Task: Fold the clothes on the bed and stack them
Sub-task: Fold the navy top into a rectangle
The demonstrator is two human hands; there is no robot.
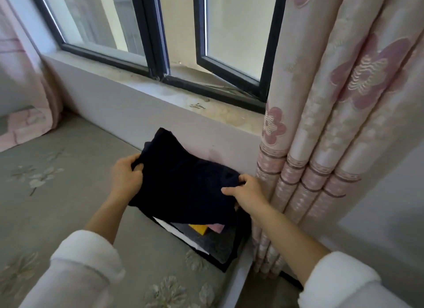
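Grips the dark garment at both sides, left hand curled round its left edge, right hand pinching its right edge (just above the stack on the bed, near the curtain).

Both hands hold a dark navy garment at frame centre, over a stack of folded clothes at the bed corner. Left hand grips its left edge, right hand pinches the right edge. Stack shows white, grey, yellow and pink layers. Window across the top, one pane ajar. Floral curtain at right.
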